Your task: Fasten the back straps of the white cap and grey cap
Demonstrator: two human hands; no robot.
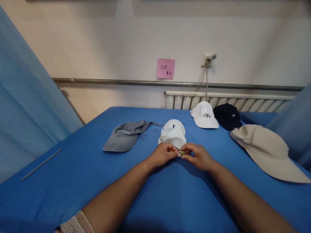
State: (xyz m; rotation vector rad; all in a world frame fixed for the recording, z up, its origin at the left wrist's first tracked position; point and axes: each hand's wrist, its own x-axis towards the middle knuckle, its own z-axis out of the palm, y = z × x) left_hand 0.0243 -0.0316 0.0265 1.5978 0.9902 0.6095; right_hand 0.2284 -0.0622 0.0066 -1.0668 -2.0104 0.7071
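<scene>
A white baseball cap [173, 131] with a small dark emblem lies in the middle of the blue-covered bed. At its near edge, a small brass-coloured buckle [182, 153] shows between my hands. My left hand [165, 154] is closed in a pinch on the cap's strap, just left of the buckle. From the other side, my right hand [197, 156] pinches the buckle between thumb and fingers. The strap is mostly hidden by my fingertips. Left of the white cap sits a grey cap [125, 137], its own strap stretching toward the white one.
On the right are a white cap with "CK" lettering [205, 116], a black cap [227, 116] and a large beige cap [267, 150]. A thin stick [41, 164] lies at left. Behind the bed are a metal rail [121, 82] and a radiator [184, 101]; blue curtains [29, 97] flank it.
</scene>
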